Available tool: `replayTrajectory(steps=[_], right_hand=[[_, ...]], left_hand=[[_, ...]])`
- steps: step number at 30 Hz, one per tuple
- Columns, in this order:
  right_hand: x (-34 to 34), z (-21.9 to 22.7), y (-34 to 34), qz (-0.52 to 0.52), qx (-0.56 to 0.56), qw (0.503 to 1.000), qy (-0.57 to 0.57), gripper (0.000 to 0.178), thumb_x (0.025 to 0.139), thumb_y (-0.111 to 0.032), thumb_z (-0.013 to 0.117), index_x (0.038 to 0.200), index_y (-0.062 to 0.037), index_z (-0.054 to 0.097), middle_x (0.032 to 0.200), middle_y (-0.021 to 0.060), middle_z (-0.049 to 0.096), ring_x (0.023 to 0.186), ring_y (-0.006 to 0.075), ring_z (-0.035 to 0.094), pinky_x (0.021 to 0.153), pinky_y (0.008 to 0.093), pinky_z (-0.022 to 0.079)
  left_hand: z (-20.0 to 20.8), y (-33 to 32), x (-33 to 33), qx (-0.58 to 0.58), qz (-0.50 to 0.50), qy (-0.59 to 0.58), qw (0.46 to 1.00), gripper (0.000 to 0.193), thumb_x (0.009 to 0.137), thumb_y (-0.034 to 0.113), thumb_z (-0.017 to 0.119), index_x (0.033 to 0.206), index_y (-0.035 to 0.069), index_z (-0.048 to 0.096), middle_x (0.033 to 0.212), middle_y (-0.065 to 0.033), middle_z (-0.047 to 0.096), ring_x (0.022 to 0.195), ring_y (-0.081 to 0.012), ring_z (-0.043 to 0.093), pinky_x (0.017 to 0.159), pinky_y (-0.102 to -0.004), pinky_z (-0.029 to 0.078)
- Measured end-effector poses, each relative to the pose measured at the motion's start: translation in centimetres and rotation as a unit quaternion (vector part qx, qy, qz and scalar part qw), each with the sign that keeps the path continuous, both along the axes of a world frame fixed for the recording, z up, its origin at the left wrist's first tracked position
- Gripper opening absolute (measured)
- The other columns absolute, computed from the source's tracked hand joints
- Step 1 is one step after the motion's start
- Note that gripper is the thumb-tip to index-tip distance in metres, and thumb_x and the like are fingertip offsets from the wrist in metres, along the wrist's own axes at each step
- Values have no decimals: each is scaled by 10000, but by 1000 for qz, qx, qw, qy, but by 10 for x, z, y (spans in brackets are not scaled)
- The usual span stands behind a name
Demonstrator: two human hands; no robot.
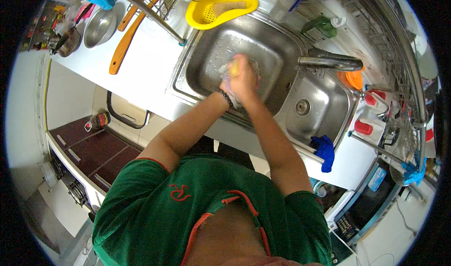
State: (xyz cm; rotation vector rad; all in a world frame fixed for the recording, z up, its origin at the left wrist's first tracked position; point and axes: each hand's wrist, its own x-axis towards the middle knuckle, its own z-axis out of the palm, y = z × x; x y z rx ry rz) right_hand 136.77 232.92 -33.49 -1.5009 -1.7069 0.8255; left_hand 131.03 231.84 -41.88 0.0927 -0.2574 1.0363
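Both my hands are together over the large steel basin [206,54] of the sink, smeared by motion. My right hand [244,84] is closed, with a small yellow sponge-like piece [234,69] showing at its fingers. Beside and partly beneath it is my left hand [227,88], a dark beaded bracelet at its wrist. Something whitish and purplish shows around the left hand, wet or see-through. The right hand covers much of it, so its kind cannot be made out. Water drops lie on the basin floor.
A yellow strainer [197,15] holding a brown piece stands behind the basin. The faucet [329,61] reaches over from the right, above a smaller basin [324,118]. A blue cloth [324,153] hangs at the front edge. Wooden utensils [123,52] and a metal bowl [99,29] lie left.
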Motion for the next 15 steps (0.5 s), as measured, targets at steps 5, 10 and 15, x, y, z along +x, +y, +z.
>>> replayTrajectory(steps=[5,10,15], right_hand=[[32,-12,29,-107,16,991,-81,290,723,-122,612,973,-58,478,855,199,557,845,353,546,715,405,422],[-5,11,-5,13,167,984,-63,370,660,-43,580,1005,-73,450,820,199,565,838,395,542,707,448,419],[41,-27,41,-123,82,984,-101,415,669,-20,544,1069,-44,435,870,245,557,836,416,538,741,460,422]], left_hand=[[43,-3,23,-242,-33,141,959,405,876,377,365,1137,80,451,1071,-133,518,1023,-271,474,909,-433,364],[1,2,4,-120,-25,46,991,358,872,312,396,1126,69,464,1059,-124,539,958,-289,513,863,-427,400],[37,1,31,-171,2,363,916,329,890,267,355,1124,70,476,1062,-90,553,946,-197,533,849,-376,417]])
